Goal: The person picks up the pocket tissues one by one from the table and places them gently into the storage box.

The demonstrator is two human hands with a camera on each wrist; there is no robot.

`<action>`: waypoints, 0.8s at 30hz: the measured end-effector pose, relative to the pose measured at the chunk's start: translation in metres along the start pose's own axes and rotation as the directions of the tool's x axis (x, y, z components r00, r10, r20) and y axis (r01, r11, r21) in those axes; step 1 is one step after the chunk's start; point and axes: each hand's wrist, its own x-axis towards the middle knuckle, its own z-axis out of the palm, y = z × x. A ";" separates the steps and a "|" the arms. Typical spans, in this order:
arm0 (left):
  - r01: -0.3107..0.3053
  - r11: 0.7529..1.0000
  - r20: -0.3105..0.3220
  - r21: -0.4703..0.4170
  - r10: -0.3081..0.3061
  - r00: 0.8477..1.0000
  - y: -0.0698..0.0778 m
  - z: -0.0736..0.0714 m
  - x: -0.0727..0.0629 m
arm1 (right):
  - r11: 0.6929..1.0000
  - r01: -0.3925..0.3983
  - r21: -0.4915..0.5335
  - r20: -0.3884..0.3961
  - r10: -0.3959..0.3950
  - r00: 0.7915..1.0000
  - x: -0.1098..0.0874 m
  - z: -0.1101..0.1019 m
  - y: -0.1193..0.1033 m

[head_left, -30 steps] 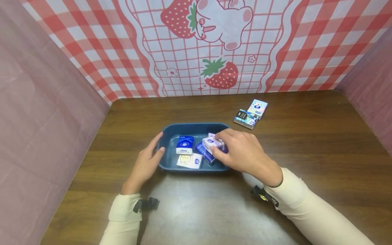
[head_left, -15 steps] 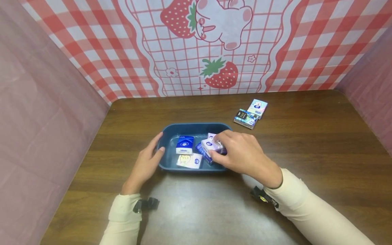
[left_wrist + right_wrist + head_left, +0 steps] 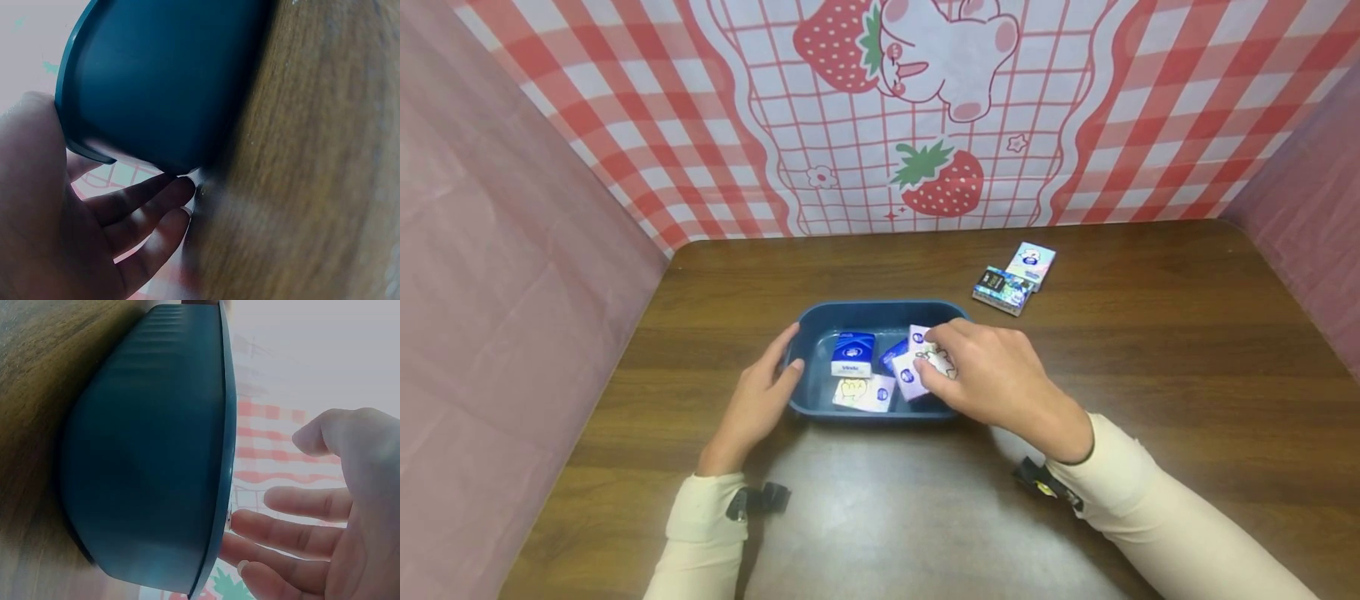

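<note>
A dark blue plastic box (image 3: 880,416) stands on the table with several pocket tissue packs in it. Against its left end rests my left hand (image 3: 756,400), thumb at the rim and fingers on the outer wall. My right hand (image 3: 1000,371) reaches over the right end, thumb and fingers apart, touching or just above a lilac tissue pack (image 3: 907,379). That pack overlaps a blue pack (image 3: 892,357) and another lilac pack (image 3: 918,337). To their left lie a blue-and-white tissue pack (image 3: 853,352) and a white pack with a yellow drawing (image 3: 865,394). The right wrist view hides the packs behind the box wall.
Beyond the box, to the right, a pastel tissue pack (image 3: 1032,263) touches a black-and-blue patterned pack (image 3: 1002,291). A red checked strawberry cloth (image 3: 940,179) hangs along the back edge of the wooden table (image 3: 1157,333). Pink drapes (image 3: 535,217) flank both sides.
The lilac pack under my right hand has gone from tilted to lying flatter, shifted toward the near side of the box. My left hand and the box stay put.
</note>
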 end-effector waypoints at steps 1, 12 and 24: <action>0.001 1.000 0.001 -0.001 -0.001 1.000 0.000 0.000 0.000 | 1.000 0.001 0.002 -0.003 -0.001 1.000 0.000 0.000 0.000; -0.005 1.000 0.003 0.001 0.005 1.000 0.002 0.000 0.000 | 0.999 -0.010 0.043 0.005 0.010 1.000 0.001 -0.003 0.000; -0.012 1.000 0.002 -0.003 0.012 1.000 0.002 -0.001 -0.001 | 0.999 -0.018 0.038 0.011 0.017 1.000 0.003 0.000 0.006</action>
